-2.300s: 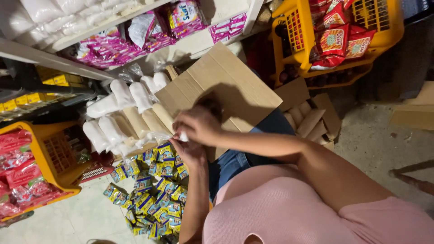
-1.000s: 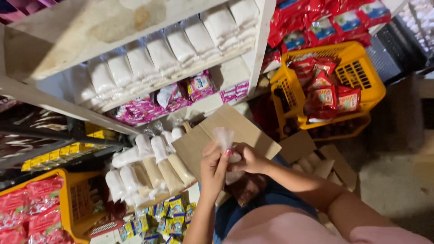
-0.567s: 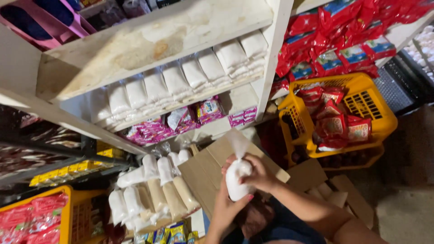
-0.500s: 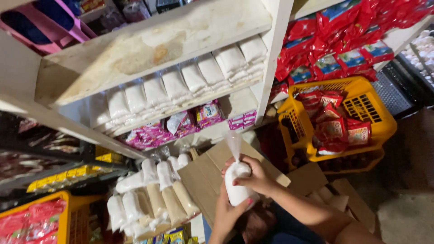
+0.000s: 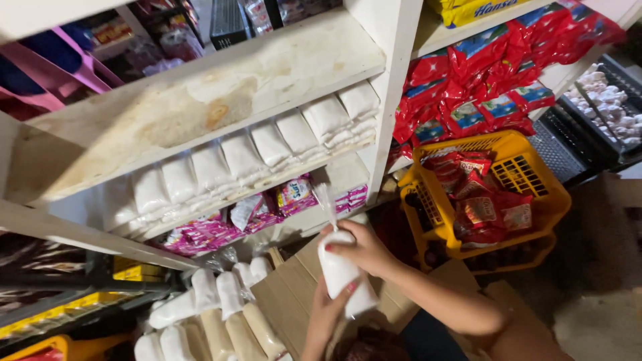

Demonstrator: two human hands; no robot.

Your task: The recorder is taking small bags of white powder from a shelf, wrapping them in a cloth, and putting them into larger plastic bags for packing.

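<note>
A clear plastic bag of white powder (image 5: 342, 273) is held upright in front of the shelves, its twisted top pointing up. My right hand (image 5: 363, 247) grips the bag near its neck. My left hand (image 5: 329, 309) cups the bag from below and the side. Behind the bag stands a white shelf (image 5: 221, 93), and the level under it carries a row of similar white bags (image 5: 267, 144). An open cardboard box flap (image 5: 289, 294) lies beneath my hands.
More white and tan bags (image 5: 214, 314) lie at the lower left. Pink sachets (image 5: 200, 234) fill a lower shelf. A yellow basket (image 5: 508, 180) of red packets stands at the right, with red packets (image 5: 481, 73) on the shelf above it. A white upright post (image 5: 391, 87) divides the shelves.
My hands lifted a white bag out of the box area and raised it toward the shelves. The view tilted upward from the floor to the shelves.
</note>
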